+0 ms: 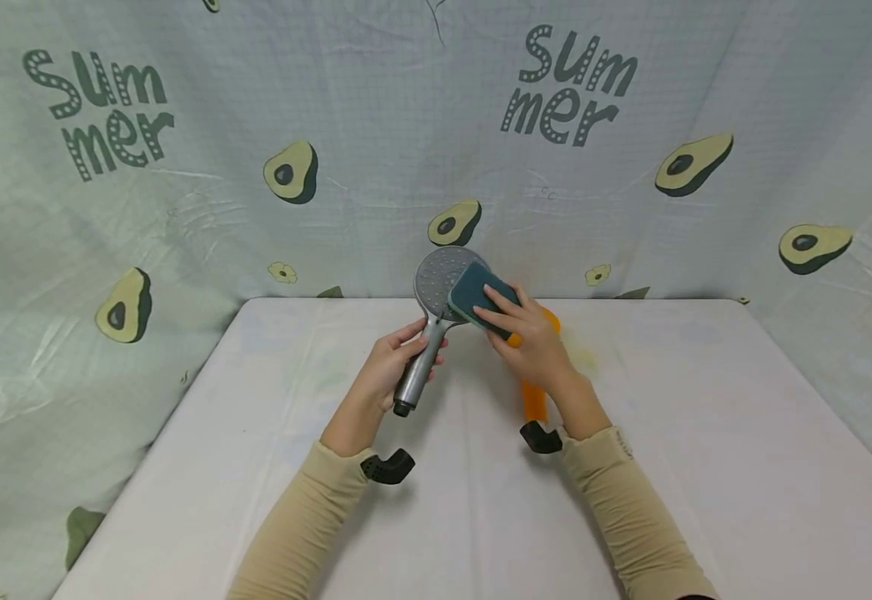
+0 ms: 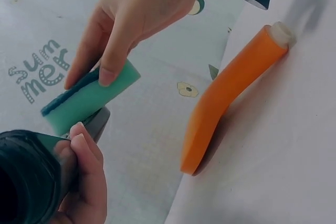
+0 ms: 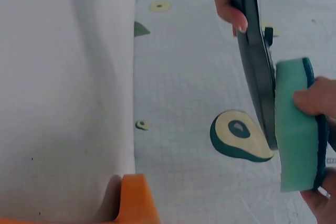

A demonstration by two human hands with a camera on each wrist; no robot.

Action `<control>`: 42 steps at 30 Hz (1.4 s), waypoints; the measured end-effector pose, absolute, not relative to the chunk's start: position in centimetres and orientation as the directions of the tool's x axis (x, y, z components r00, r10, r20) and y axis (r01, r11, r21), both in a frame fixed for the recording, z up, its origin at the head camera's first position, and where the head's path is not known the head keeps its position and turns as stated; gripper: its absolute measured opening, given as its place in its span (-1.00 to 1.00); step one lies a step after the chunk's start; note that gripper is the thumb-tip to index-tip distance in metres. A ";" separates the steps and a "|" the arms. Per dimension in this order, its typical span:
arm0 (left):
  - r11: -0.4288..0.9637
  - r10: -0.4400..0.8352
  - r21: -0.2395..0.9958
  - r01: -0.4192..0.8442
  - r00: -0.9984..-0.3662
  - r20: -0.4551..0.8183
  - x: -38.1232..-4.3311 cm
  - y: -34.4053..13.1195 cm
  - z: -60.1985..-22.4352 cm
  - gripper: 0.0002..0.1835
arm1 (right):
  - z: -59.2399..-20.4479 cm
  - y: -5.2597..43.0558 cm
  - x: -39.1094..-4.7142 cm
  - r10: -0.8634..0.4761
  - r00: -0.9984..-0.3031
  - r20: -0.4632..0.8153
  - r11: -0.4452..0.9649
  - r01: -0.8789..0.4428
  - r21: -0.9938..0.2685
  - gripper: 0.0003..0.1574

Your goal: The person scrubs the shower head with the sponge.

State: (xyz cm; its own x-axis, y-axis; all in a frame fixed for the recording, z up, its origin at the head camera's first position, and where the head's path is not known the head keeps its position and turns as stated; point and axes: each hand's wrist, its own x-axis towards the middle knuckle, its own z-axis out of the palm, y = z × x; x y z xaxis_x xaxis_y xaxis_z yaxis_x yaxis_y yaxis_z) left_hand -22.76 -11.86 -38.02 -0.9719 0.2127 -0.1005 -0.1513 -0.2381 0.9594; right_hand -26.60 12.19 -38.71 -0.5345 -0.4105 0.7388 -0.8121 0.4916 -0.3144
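My left hand (image 1: 388,367) grips the handle of a grey shower head (image 1: 436,275), holding it up above the table with its nozzle face turned toward me. In my right hand (image 1: 539,348) is a two-layer sponge (image 1: 473,292), pinched between thumb and fingers. Its light green foam side (image 3: 293,129) lies against the shower head's face and covers the right part of it. The dark scouring layer (image 3: 318,145) faces my right fingers. Behind the right hand, an orange shower head (image 1: 533,402) rests on the table, partly hidden in the head view.
The white table (image 1: 256,467) reaches back to a hanging sheet (image 1: 376,100) printed with avocados and lettering. A black curved piece sits at each wrist, one at the left (image 1: 388,467) and another at the right (image 1: 541,437).
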 end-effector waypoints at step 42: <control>-0.235 0.205 0.959 -0.159 -0.972 -0.111 -23.1 -10.1 -38.2 -0.45 | -38.7 11.3 -26.0 -0.290 -0.643 0.709 0.596 -0.701 -0.392 -0.51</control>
State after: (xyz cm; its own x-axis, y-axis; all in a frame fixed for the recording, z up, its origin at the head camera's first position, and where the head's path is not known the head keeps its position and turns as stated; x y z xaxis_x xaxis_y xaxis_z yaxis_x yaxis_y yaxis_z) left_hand -23.10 -10.14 -38.16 -0.9724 0.2054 -0.1111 -0.1592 -0.2353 0.9588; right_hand -26.04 11.26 -38.67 -0.6433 -0.2902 0.7085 -0.7008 0.5959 -0.3922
